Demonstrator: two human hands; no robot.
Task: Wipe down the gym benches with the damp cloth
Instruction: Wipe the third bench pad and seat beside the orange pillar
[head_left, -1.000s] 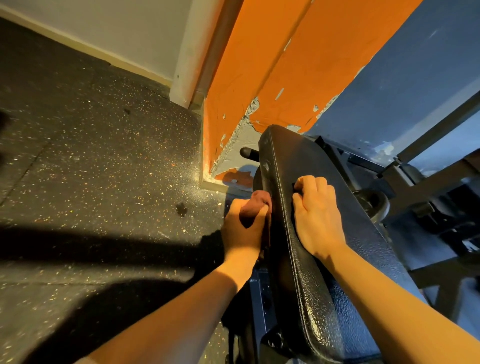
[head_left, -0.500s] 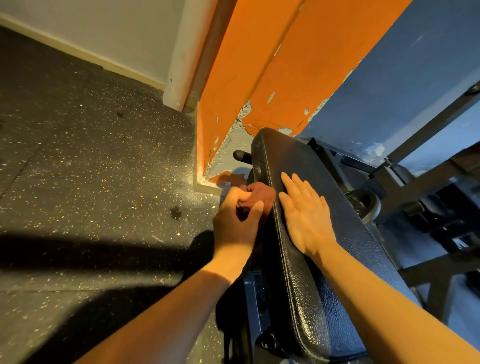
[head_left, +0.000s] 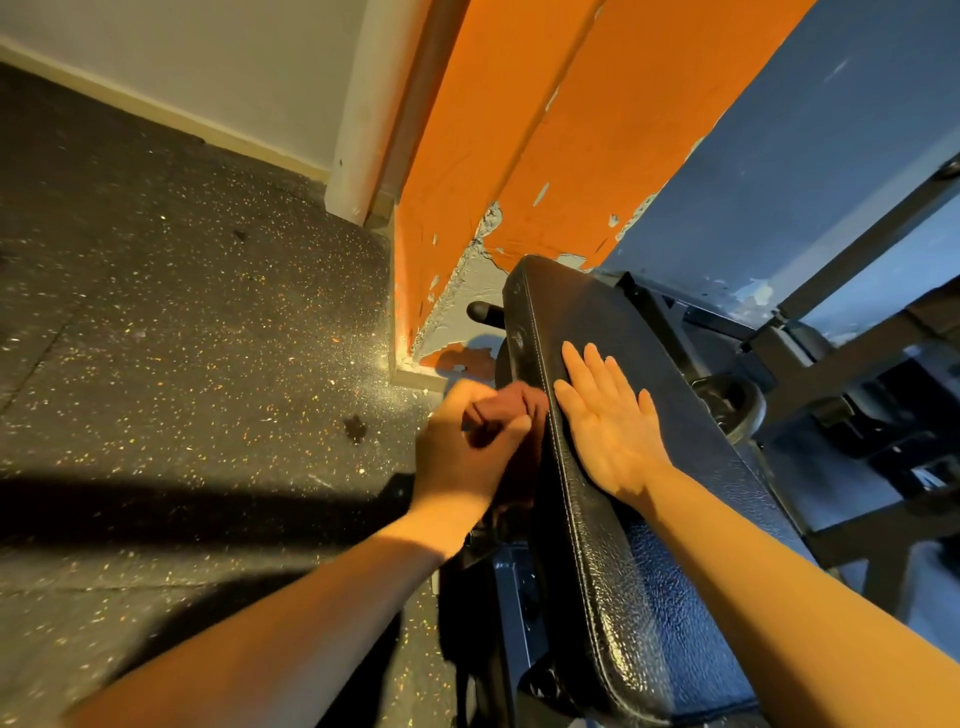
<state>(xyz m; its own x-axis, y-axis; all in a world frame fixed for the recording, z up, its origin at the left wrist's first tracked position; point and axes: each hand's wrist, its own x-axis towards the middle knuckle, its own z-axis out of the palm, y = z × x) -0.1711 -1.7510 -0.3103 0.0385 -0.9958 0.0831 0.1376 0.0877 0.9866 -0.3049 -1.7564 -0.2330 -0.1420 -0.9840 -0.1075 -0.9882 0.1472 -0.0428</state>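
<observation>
I see my left hand (head_left: 470, 447) clenched around the cloth (head_left: 519, 410), a dark reddish wad bunched in the fist, with part of it poking out between thumb and fingers. The cloth is pressed against the left side edge of the bench pad (head_left: 613, 571), just below the stitched seam, about midway along the pad's length. My right hand (head_left: 605, 421) lies flat on top of the pad, fingers straight and slightly spread, palm down, holding nothing. The two hands sit just beside each other, with the pad's seam between them. The pad is black, pebbled and glossy, running from the near bottom edge away toward the wall (head_left: 545, 156), which is orange with peeling paint low down. A black knob (head_left: 483, 312) sticks out beside the pad's far end. Left of the bench is speckled dark floor (head_left: 182, 338), part of it in shadow. Dark metal frame (head_left: 810, 332) stands to the right.
</observation>
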